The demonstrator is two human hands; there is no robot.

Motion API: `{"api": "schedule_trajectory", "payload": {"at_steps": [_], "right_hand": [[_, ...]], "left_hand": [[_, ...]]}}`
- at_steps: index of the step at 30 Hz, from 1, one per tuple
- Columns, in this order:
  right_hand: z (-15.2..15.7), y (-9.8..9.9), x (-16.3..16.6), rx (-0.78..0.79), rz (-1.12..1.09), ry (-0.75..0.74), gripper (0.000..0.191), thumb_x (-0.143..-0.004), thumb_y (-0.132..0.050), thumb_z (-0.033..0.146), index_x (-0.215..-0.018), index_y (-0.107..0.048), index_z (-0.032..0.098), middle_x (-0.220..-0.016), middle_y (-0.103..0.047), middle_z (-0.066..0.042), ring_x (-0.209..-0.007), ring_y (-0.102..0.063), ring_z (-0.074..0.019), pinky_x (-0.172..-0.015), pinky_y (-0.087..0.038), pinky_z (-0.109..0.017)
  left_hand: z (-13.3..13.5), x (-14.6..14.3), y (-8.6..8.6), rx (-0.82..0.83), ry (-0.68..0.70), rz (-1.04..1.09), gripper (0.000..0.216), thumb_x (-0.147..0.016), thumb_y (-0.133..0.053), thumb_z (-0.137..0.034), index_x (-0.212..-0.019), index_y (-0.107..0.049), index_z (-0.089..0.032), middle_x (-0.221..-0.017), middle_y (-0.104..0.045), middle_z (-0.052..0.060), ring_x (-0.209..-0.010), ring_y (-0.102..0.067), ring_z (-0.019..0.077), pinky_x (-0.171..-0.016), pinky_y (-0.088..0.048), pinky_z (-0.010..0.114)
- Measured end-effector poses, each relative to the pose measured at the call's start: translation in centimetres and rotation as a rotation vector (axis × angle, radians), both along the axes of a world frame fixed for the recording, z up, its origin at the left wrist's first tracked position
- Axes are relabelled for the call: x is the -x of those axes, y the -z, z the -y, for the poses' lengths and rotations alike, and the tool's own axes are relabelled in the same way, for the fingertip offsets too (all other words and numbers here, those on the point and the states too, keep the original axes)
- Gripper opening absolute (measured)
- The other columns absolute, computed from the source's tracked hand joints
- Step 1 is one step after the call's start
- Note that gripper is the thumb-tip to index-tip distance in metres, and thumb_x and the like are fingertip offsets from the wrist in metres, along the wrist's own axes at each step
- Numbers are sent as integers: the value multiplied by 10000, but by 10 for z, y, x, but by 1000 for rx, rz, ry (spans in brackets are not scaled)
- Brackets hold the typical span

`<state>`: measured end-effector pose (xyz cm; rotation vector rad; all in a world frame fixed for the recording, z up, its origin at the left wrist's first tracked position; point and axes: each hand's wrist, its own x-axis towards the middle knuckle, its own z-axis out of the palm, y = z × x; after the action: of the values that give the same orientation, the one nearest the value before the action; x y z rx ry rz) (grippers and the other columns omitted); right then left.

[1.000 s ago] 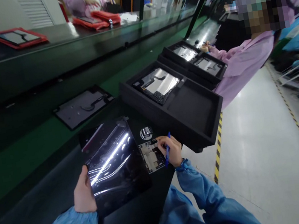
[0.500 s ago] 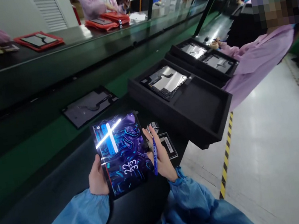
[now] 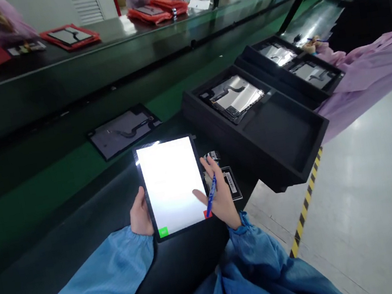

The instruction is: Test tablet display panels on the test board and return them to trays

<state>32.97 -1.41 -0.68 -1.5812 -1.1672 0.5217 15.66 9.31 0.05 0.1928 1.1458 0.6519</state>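
Head cam's got the lit tablet screen [image 3: 173,186] over the table [image 3: 61,240], long axis pointing forward, left hand [image 3: 140,214] fingers clamped on its left edge, right hand [image 3: 222,197] gripping a blue pen [image 3: 212,193], thumb overlapping the right side.

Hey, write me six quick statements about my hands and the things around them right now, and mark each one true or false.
1. The left hand grips the edge of the tablet screen. True.
2. The tablet screen is dark. False: it is lit white, with a green box and a red box at its near corners.
3. A blue pen is in the right hand. True.
4. Both sleeves are pink. False: the sleeves are blue.
5. A dark panel with a ribbon cable lies beyond the tablet screen. True.
6. The striped floor line is red and white. False: the floor line is yellow and black.
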Motion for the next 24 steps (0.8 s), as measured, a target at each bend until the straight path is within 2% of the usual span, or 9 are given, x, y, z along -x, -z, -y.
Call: {"api": "schedule_trajectory", "payload": {"at_steps": [2,5,8,9,11,14,16,21,24], "right_hand": [[-6,-11,-14,-68,3,28,695,-946,-641,373,-1532,-286,259,-1547,-446,-134,-1393,-487,-277,-1144,-440,-469],[-24,-35,-44,-77,128,62,469,-985,-567,414,-1402,-452,230,-1331,-637,-126,-1040,-691,-213,-885,-568,-341],[-44,-56,-74,4,391,12,317,-990,-556,449,-1195,-584,210,-958,-733,-44,-793,-696,-174,-724,-515,-271],[-49,-60,-80,41,486,-13,267,-997,-545,453,-1077,-620,210,-832,-716,-14,-725,-683,-164,-681,-481,-256],[-55,-64,-87,107,660,-49,300,-1019,-511,437,-858,-620,208,-660,-643,20,-606,-633,-141,-600,-400,-240],[-53,-64,-82,112,889,4,351,-1041,-475,374,-758,-591,202,-591,-558,18,-544,-548,-131,-532,-295,-258],[-46,-66,-72,38,1023,14,349,-1041,-473,339,-746,-598,202,-591,-531,5,-571,-519,-141,-529,-281,-276],[-23,-79,-54,-239,1165,-297,361,-1042,-483,334,-737,-632,210,-581,-510,4,-578,-476,-146,-552,-374,-283],[-11,-82,-56,-264,1089,-301,271,-1016,-546,317,-791,-662,221,-590,-547,12,-555,-490,-139,-541,-412,-281]], "left_hand": [[1,0,0,-2,-1,-28,475,-988,-426,-365,-1294,-634,-67,-745,-766,88,-727,-755,284,-842,-608,431],[3,0,-1,3,10,-33,469,-998,-409,-340,-1317,-623,-71,-723,-762,64,-640,-738,243,-821,-612,386],[6,2,0,26,36,-7,500,-1000,-385,-341,-1348,-604,-58,-764,-773,90,-720,-755,276,-871,-601,413],[7,3,1,38,51,6,507,-998,-382,-340,-1349,-605,-52,-781,-776,105,-771,-760,297,-893,-594,433],[8,5,4,57,90,48,508,-989,-387,-335,-1339,-617,-47,-836,-780,134,-868,-756,331,-923,-581,466],[9,8,12,64,144,120,504,-976,-416,-340,-1320,-634,-43,-905,-778,156,-923,-746,349,-935,-575,483],[8,10,18,48,154,167,510,-969,-437,-352,-1326,-630,-43,-938,-775,160,-926,-744,353,-932,-577,488],[2,17,28,93,209,308,518,-960,-465,-384,-1330,-635,-66,-1077,-751,181,-1007,-718,386,-971,-547,536],[1,17,27,110,223,373,513,-966,-449,-392,-1334,-638,-89,-1124,-740,179,-1046,-703,395,-978,-536,561]]}}
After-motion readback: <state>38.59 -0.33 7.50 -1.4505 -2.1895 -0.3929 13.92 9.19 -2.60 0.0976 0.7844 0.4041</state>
